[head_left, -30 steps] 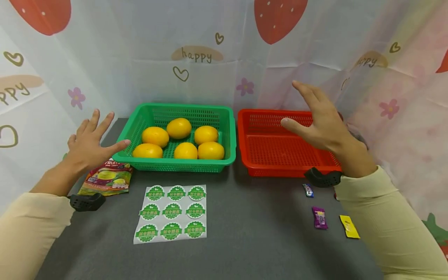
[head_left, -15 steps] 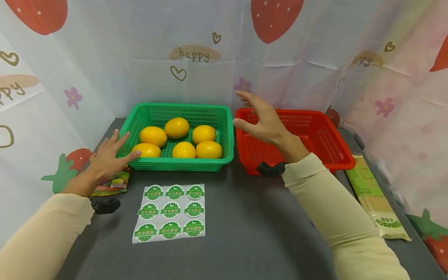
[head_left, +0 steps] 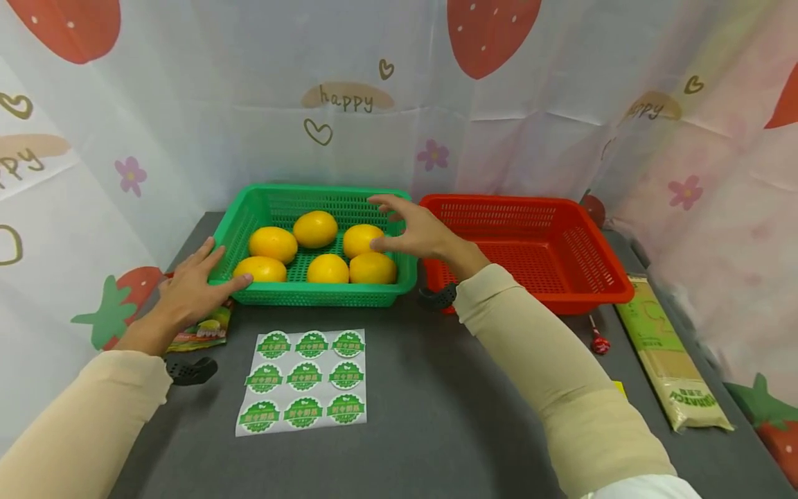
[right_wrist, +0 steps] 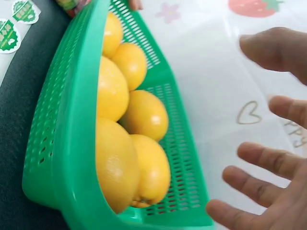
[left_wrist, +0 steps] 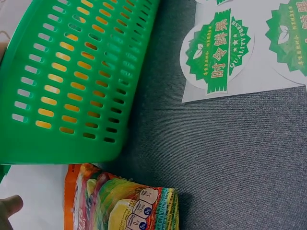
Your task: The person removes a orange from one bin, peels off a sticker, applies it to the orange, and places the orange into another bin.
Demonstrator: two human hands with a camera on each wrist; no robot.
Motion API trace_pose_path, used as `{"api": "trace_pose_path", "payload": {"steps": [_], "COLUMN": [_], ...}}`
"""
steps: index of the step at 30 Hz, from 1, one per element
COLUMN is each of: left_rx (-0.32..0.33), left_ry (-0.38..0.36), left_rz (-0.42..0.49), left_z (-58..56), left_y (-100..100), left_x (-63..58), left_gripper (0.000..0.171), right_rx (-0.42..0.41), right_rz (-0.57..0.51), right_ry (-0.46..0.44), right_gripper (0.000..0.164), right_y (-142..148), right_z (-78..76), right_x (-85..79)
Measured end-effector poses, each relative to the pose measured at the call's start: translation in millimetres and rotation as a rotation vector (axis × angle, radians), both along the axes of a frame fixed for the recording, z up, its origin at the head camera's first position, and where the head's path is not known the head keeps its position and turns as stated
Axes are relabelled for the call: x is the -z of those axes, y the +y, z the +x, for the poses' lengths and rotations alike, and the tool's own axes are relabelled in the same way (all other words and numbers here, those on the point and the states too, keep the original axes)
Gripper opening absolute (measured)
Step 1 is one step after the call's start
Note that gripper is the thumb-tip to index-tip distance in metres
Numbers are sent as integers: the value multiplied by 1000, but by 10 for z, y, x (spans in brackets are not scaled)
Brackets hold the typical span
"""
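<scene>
Green basket (head_left: 312,296): six fruits (head_left: 327,269)
Red basket (head_left: 580,303): right of green basket
Left hand (head_left: 194,285), right hand (head_left: 414,232): spread, at green basket

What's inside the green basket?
Six yellow-orange fruits sit in the green basket. The basket floor right under them is covered, and in the head view the right hand hides part of the right end.

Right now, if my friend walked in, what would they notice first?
Probably the six plump yellow-orange fruits, inside the rectangular green plastic basket. Next, maybe, the bare left hand near its left end and bare right hand near its right. A rectangular red plastic basket stands right of the green one.
</scene>
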State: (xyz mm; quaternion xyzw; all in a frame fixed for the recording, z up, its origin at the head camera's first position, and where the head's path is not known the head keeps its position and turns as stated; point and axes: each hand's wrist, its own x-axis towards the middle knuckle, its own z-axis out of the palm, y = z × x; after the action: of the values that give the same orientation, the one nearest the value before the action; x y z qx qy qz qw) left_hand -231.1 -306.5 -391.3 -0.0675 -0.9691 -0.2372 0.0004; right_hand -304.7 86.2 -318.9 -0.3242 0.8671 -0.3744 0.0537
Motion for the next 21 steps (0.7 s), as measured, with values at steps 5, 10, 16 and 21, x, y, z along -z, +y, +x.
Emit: {"api": "trace_pose_path", "payload": {"steps": [5, 10, 16, 21], "left_rx": [-8, -10, -13, -16], "left_ry": [7, 16, 13, 11], "left_rz": [10, 16, 23, 32], "left_z": [7, 4, 12, 19], "left_y": [0, 9, 10, 9], "left_x": [3, 2, 4, 26], "left_gripper": [89, 90, 90, 90], "right_rx": [-72, -129, -174, -170], "right_rz": [116, 186, 306, 415], "right_ry": [-130, -214, -249, -277], "right_gripper": [74, 73, 74, 76], "right_y": [-155, -256, -377, -449], "right_z": [-141, -256, -346, -388], "right_x": [79, 152, 230, 247]}}
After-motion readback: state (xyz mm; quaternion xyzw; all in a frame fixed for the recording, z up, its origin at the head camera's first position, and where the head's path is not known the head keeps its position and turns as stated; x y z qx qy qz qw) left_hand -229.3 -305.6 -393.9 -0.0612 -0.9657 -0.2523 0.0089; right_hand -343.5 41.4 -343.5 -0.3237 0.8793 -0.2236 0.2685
